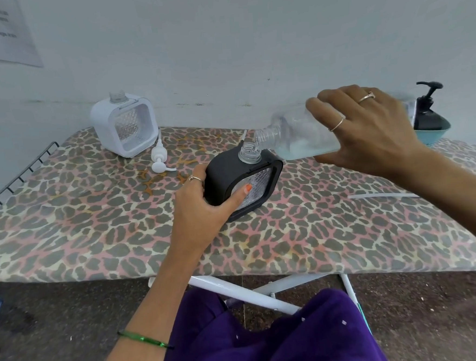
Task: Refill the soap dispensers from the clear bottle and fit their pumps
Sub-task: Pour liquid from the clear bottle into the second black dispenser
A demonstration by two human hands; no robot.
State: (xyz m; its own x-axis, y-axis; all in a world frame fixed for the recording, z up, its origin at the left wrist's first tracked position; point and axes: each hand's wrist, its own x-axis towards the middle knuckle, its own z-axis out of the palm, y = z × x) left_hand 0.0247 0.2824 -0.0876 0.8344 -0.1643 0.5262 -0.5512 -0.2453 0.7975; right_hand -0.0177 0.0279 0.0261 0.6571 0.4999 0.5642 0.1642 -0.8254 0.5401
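Note:
A black square soap dispenser point(224, 167) with a clear textured window stands mid-board, its clear neck bare. My left hand point(202, 208) grips its left side, thumb on the window. My right hand point(368, 131) holds the clear bottle point(292, 134) tipped sideways, its threaded mouth resting at the dispenser's neck; pale blue liquid lies in the bottle's lower side. A white dispenser point(126, 126) without a pump stands at the back left. A white pump point(159, 157) lies on the board in front of it.
The leopard-print ironing board point(93, 224) stands against a pale wall, with a wire rack point(14, 182) at its left end. A black pump point(428, 105) sits in a teal bowl point(436, 134) at the far right. A thin white tube point(381, 196) lies under my right forearm.

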